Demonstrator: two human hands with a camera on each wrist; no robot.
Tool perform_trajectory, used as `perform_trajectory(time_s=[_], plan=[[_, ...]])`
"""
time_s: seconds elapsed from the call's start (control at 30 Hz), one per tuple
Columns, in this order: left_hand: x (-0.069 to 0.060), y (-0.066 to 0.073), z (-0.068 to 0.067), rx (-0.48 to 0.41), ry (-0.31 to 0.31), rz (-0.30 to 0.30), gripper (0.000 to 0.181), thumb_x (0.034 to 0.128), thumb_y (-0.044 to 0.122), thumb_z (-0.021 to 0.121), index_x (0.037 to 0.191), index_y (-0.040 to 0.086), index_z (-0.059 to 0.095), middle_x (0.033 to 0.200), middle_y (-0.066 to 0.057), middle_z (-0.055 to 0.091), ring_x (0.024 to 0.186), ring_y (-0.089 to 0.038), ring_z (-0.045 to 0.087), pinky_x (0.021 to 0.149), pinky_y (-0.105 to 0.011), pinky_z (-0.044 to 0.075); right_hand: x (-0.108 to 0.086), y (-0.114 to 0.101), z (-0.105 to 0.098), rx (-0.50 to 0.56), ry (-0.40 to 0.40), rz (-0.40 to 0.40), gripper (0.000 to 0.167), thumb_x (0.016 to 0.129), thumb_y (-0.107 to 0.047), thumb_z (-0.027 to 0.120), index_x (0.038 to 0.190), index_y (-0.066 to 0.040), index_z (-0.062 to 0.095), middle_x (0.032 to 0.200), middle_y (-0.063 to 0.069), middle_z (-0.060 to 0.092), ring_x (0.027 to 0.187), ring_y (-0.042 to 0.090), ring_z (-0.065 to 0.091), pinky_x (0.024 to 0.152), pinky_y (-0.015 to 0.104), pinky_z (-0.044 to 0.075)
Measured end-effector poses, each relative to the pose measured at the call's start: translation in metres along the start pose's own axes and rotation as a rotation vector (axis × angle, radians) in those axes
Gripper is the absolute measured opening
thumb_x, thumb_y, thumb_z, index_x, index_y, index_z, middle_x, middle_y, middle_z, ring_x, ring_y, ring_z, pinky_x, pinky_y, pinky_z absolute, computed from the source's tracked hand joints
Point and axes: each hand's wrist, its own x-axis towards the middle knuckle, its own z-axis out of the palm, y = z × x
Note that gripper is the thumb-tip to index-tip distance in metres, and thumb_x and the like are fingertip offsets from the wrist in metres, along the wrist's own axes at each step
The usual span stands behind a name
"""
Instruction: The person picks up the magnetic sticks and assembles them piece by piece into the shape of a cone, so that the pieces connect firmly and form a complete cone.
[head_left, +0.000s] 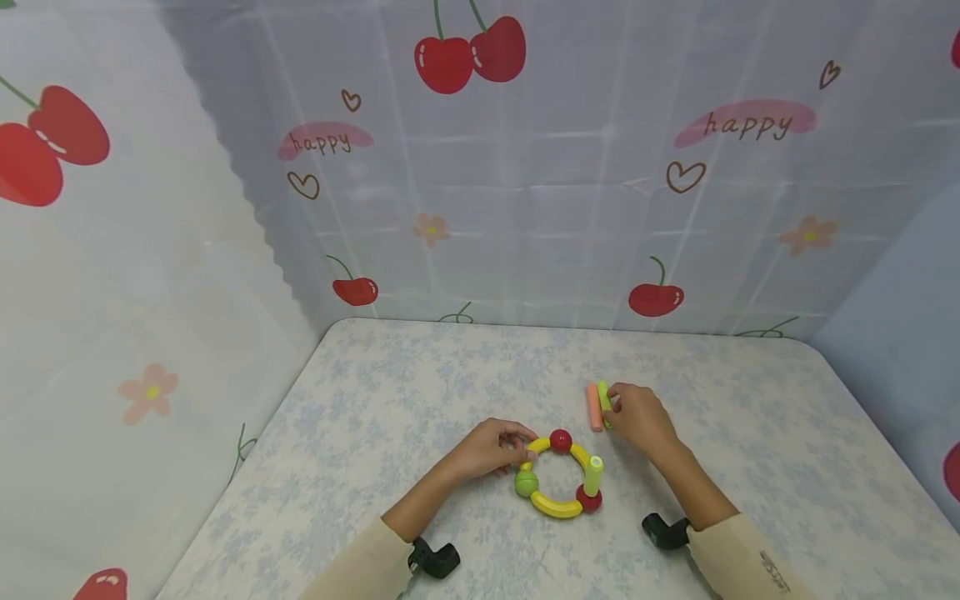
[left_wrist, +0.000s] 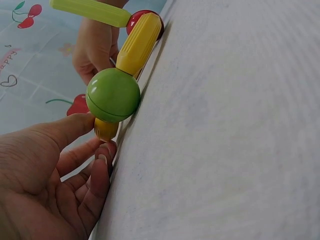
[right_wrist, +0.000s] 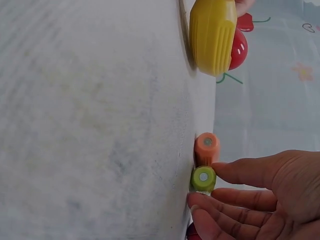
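On the table lies a ring of curved yellow rods (head_left: 555, 507) joined by a green ball (head_left: 527, 483) and two red balls (head_left: 560, 441). A light green rod (head_left: 593, 477) stands upright on the nearer red ball. My left hand (head_left: 491, 448) pinches the ring's left yellow rod (left_wrist: 105, 130), beside the green ball. Beyond the ring, a coral rod (head_left: 594, 408) and a yellow-green rod (head_left: 603, 397) lie side by side. With thumb and fingers, my right hand (head_left: 639, 418) pinches the yellow-green rod, whose round end (right_wrist: 203, 177) faces the right wrist camera.
The pale floral table (head_left: 420, 375) meets a cherry-printed curtain (head_left: 525, 183) at its back edge, and another printed sheet (head_left: 112, 317) hangs at the left. Black wrist cameras (head_left: 435, 559) sit at both cuffs. A dark red ball (right_wrist: 193, 233) is partly hidden in the right wrist view.
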Motion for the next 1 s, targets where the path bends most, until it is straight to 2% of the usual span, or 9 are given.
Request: perform_trajectory(time_s=[0.2,0.4,0.6,0.77,1.0], plan=[[0.0004,-0.0012,0.0005,-0.002,0.006,-0.001,0.026,0.0937,0.023,0.075,0.118,0.014,0.075,0.082,0.001,0.066,0.055,-0.011,0.057,0.051,-0.025,0.05,0.0029,-0.002,0.0,0.027,-0.03,0.022,0.043,0.088,-0.01,0.079,0.121,0.011,0.063,0.086,0.012,0.066,0.07,0.021,0.057,0.057,0.03,0.052],[0.0012,-0.0016,0.0003,0.006,0.005,0.015,0.026,0.0942,0.023,0.075,0.119,0.013,0.074,0.081,0.001,0.066,0.054,-0.011,0.056,0.051,-0.024,0.049,0.0073,-0.0013,-0.0002,0.036,-0.042,0.015,0.043,0.088,-0.012,0.079,0.12,0.012,0.063,0.091,0.015,0.068,0.077,0.023,0.06,0.064,0.035,0.056],[0.0007,-0.0005,0.0011,0.0,0.012,0.006,0.025,0.0934,0.022,0.076,0.117,0.013,0.075,0.081,0.0,0.065,0.055,-0.012,0.056,0.051,-0.025,0.049,0.0099,0.0004,0.0029,0.051,-0.066,0.04,0.045,0.089,-0.014,0.078,0.12,0.013,0.062,0.091,0.015,0.065,0.078,0.025,0.057,0.062,0.032,0.053],[-0.0003,0.0009,0.0019,-0.01,0.012,0.0,0.025,0.0933,0.021,0.076,0.116,0.012,0.075,0.081,-0.001,0.066,0.055,-0.013,0.056,0.051,-0.025,0.049,0.0085,0.0016,0.0021,0.058,-0.079,0.047,0.044,0.089,-0.012,0.076,0.121,0.015,0.062,0.102,0.02,0.066,0.082,0.026,0.058,0.065,0.036,0.055],[-0.0023,0.0029,0.001,-0.009,0.012,0.006,0.024,0.0934,0.021,0.076,0.116,0.012,0.075,0.081,-0.001,0.065,0.055,-0.014,0.056,0.051,-0.025,0.048,0.0025,0.0037,-0.0031,0.165,-0.123,0.024,0.041,0.091,-0.011,0.073,0.121,0.014,0.063,0.086,0.012,0.067,0.063,0.018,0.058,0.054,0.03,0.049]])
